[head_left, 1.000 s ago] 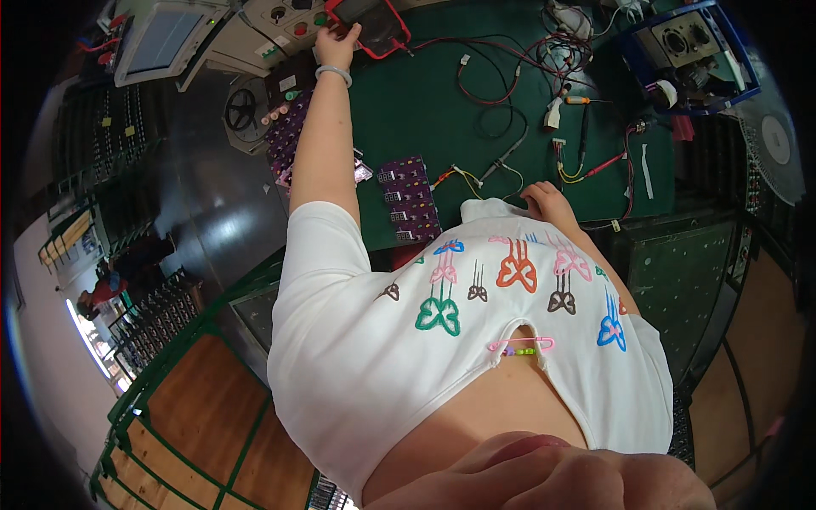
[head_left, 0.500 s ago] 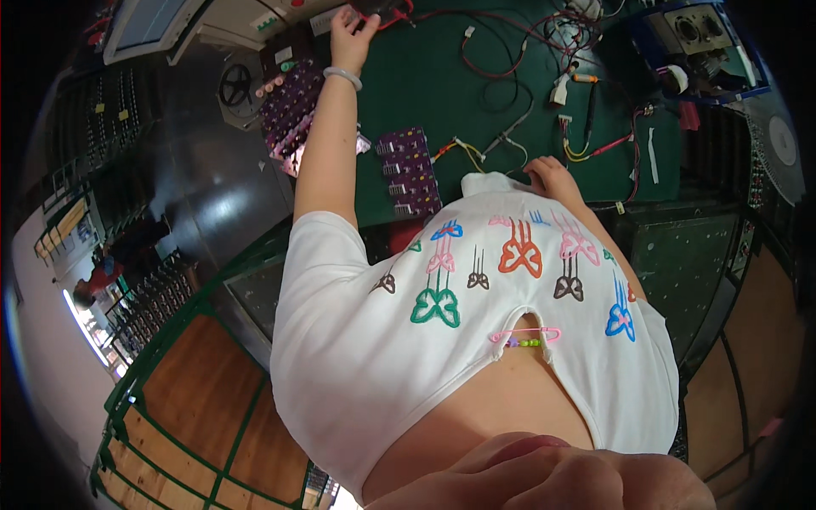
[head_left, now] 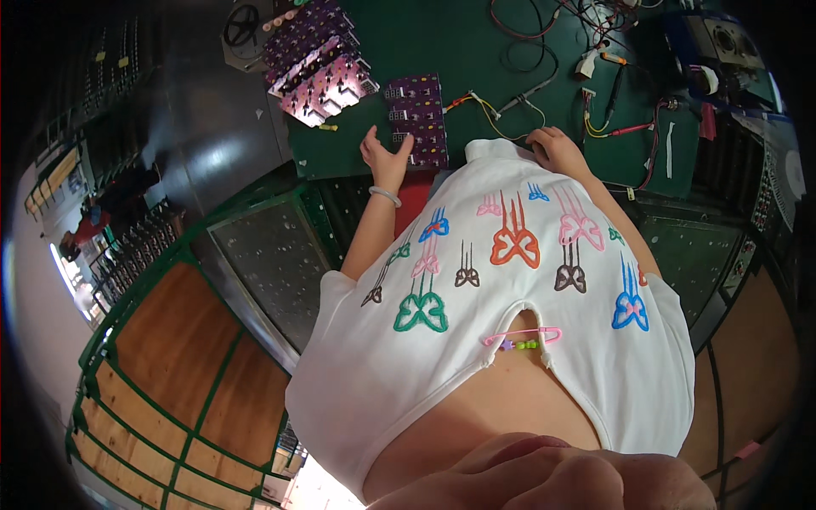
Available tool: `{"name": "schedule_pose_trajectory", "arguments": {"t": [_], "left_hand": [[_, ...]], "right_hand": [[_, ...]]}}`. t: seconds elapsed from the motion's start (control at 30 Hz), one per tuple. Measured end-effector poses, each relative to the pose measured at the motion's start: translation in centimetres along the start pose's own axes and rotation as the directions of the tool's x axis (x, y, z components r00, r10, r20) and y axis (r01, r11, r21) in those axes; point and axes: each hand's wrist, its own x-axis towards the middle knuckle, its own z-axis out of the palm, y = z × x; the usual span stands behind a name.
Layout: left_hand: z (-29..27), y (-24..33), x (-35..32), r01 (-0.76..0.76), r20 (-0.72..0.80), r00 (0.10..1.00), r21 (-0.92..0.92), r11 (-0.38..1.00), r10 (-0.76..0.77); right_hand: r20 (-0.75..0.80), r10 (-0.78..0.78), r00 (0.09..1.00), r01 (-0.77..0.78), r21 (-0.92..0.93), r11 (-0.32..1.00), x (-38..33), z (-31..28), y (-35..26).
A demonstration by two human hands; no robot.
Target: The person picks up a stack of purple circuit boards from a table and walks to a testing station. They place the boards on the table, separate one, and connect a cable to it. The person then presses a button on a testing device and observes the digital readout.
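Note:
My left hand (head_left: 387, 160), with a pale bracelet at the wrist, is open, thumb and fingers apart. It is at the near left edge of a purple circuit board (head_left: 432, 119) with white connectors; the thumb overlaps the board's edge, and whether it touches cannot be told. At the table's near edge rests my right hand (head_left: 558, 151), its fingers curled under; what they hold, if anything, is hidden. Beside it runs a thin cable with a grey probe (head_left: 515, 104), which leads to yellow and orange wires (head_left: 466, 100) at the board's right side.
More purple boards (head_left: 319, 51) lie overlapping at the far left on the green table (head_left: 408, 42). Tangled cables (head_left: 595, 21), a white connector (head_left: 588, 64) and a red probe (head_left: 631, 131) lie to the right. A blue-framed device (head_left: 722, 51) stands at the far right.
My left hand has come back from a dark, red-edged thing at the far side to the near circuit board, and no longer holds that thing. My right hand stays by the table's edge.

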Motion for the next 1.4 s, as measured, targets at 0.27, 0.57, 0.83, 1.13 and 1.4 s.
{"name": "schedule_pose_trajectory", "arguments": {"t": [0.27, 0.57, 0.83, 1.13, 1.4], "left_hand": [[1.5, 2.3, -3.0, -0.062, 0.074, 0.996, 0.114, 0.992, 0.054], [3.3, 3.9, -3.4, 0.000, 0.012, 1.000, 0.142, 0.990, -0.002], [3.0, 4.5, -3.5, 0.068, -0.004, 0.998, 0.089, 0.994, -0.068], [3.4, 4.7, -3.7, 0.055, -0.053, 0.997, 0.083, 0.995, -0.050], [3.4, 4.9, -4.0, 0.044, -0.041, 0.998, 0.026, 0.999, -0.043]], "right_hand": [[0.084, -0.048, 0.995, 0.049, -0.007, 0.999, 0.6, 0.3, -0.6], [0.122, -0.072, 0.990, 0.077, -0.035, 0.996, 0.4, -0.1, -1.2], [0.121, -0.072, 0.990, 0.076, -0.027, 0.997, 0.0, 0.0, -1.0], [0.119, -0.099, 0.988, 0.101, -0.012, 0.995, 0.0, 0.3, -0.6], [0.111, -0.091, 0.990, 0.091, 0.000, 0.996, -0.2, 0.6, -0.3]]}}
